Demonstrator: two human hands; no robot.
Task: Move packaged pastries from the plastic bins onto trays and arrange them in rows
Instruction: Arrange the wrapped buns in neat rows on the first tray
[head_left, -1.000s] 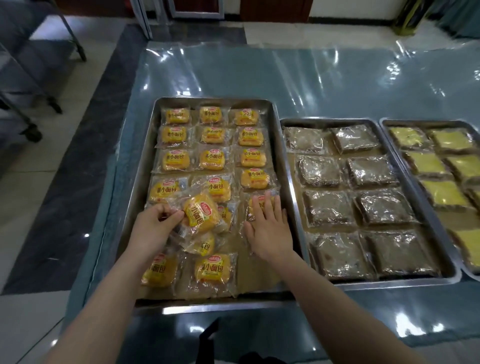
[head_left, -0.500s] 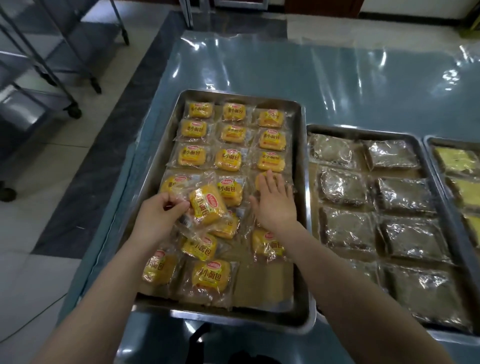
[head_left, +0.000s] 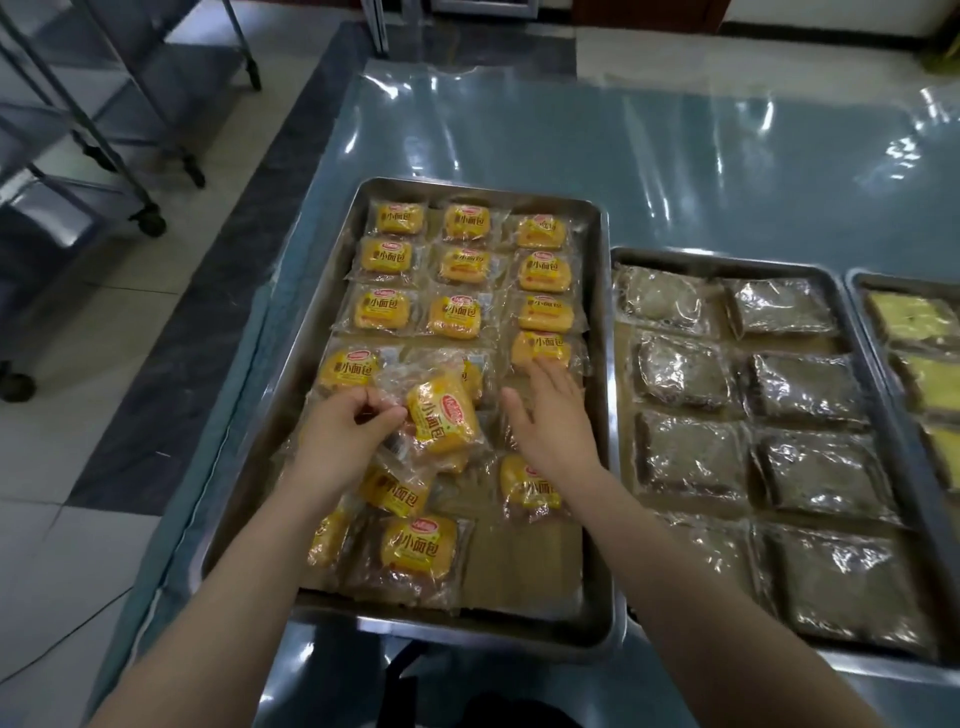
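Observation:
A steel tray (head_left: 602, 415) holds several clear-wrapped yellow pastries. The far ones (head_left: 460, 267) lie in neat rows of three; the near ones (head_left: 415, 548) lie loose and overlapping. My left hand (head_left: 337, 441) pinches the wrapper edge of one yellow pastry (head_left: 441, 415), lifted and tilted over the tray's middle. My right hand (head_left: 550, 415) hovers flat with fingers spread, fingertips at the fourth-row right pastry (head_left: 540, 347). Another pastry (head_left: 527, 486) lies below that wrist.
To the right stand a tray of dark wrapped pastries (head_left: 727, 457) and a tray of pale yellow ones (head_left: 914, 322). All rest on a table under shiny blue-green plastic (head_left: 623, 145). A wheeled metal rack (head_left: 104, 130) stands on the floor at left.
The view has shifted left and closer. My right hand has lifted off the fourth-row pastry and drawn back slightly. My left hand keeps holding its tilted pastry.

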